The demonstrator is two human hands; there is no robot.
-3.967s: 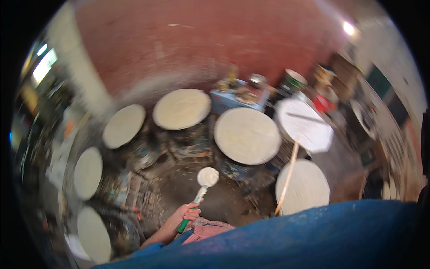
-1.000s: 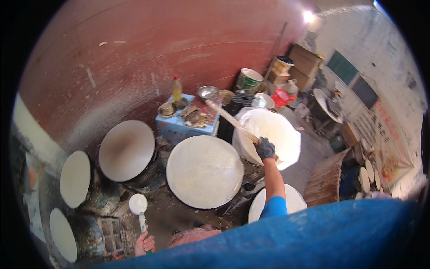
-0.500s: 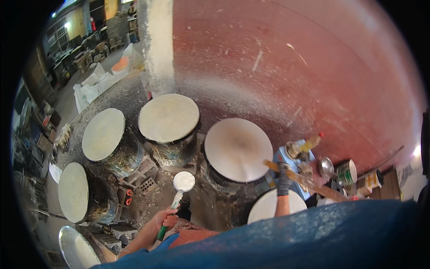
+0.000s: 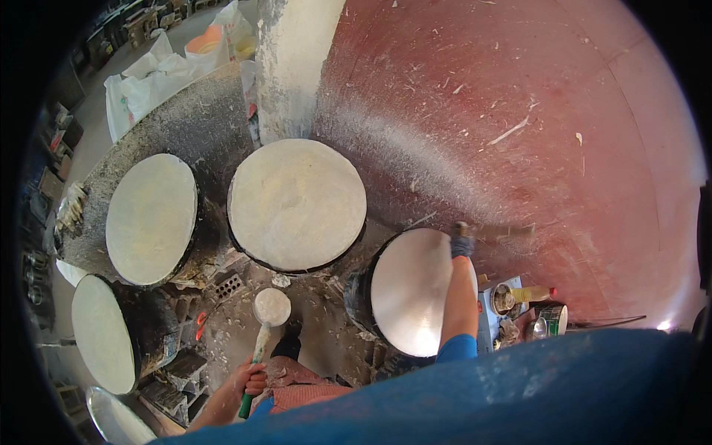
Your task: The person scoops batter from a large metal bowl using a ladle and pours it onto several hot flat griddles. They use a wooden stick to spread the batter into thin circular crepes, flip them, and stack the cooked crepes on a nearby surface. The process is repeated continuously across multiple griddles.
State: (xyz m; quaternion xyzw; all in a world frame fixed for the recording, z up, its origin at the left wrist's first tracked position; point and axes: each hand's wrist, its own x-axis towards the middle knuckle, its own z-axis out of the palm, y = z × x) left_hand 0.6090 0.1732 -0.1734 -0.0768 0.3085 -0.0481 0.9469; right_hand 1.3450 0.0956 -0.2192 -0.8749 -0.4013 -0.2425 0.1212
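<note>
My left hand point(image 4: 248, 378) is wrapped round the green handle of a ladle point(image 4: 272, 306), whose round bowl and shaft are coated white, held low over the floor. My right hand point(image 4: 461, 245), in a dark glove, grips a long flat wooden stick point(image 4: 508, 231), blurred by motion. That hand is at the far right rim of a round griddle point(image 4: 408, 289) with a pale, shiny top; whether the stick touches it I cannot tell. Left of it stands a larger round griddle point(image 4: 297, 204), its top covered by a pale yellowish layer.
Two more pale-topped griddles point(image 4: 150, 219) point(image 4: 104, 334) stand on the left, with a metal basin point(image 4: 119, 419) below them. A red wall point(image 4: 475, 111) rises behind. At right are a bottle point(image 4: 532, 294) and a tin point(image 4: 552, 319). White sacks point(image 4: 159, 78) lie beyond the low partition.
My right hand has moved with the stick from the near right of the griddle to its far right rim. The view has shifted. My left hand still holds the ladle.
</note>
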